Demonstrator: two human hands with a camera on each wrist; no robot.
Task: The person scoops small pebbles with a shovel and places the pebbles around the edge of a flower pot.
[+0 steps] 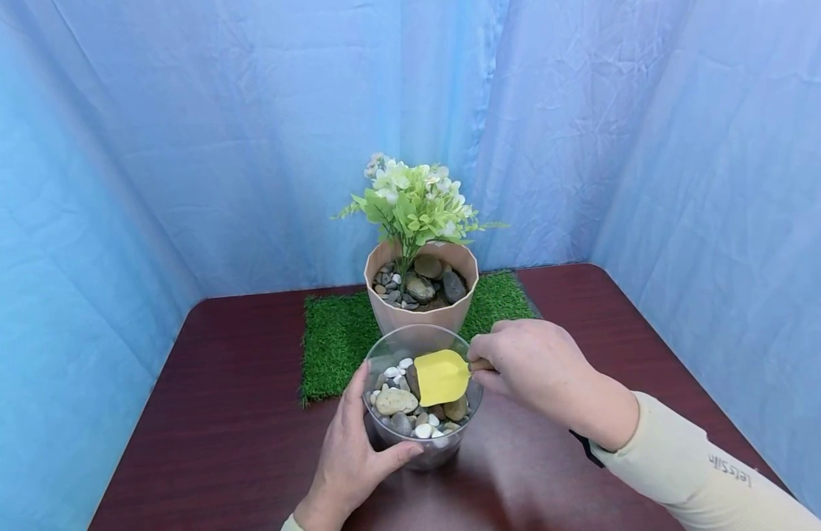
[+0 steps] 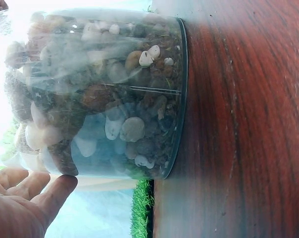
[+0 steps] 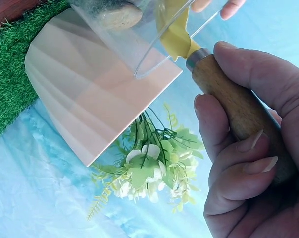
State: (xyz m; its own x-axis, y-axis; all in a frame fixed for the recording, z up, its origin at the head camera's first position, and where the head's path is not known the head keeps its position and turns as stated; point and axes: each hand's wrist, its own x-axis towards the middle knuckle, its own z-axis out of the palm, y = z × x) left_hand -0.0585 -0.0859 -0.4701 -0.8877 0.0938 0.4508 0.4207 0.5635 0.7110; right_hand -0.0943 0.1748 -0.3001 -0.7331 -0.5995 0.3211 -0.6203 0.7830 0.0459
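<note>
A clear container stands on the table, holding white, grey and brown pebbles. My left hand holds it from the left, with the thumb across the near side and the fingers along the left wall. In the left wrist view, fingertips touch the see-through wall. With my right hand I grip a small trowel by its wooden handle, fingers wrapped round it. Its yellow blade is inside the container's mouth, over the stones at the right. Whether the blade's edge touches the stones is hard to tell.
Just behind the container is a pale pink pot with stones and a white-flowered green plant. The pot stands on an artificial grass mat. Light blue curtains surround the dark red wooden table.
</note>
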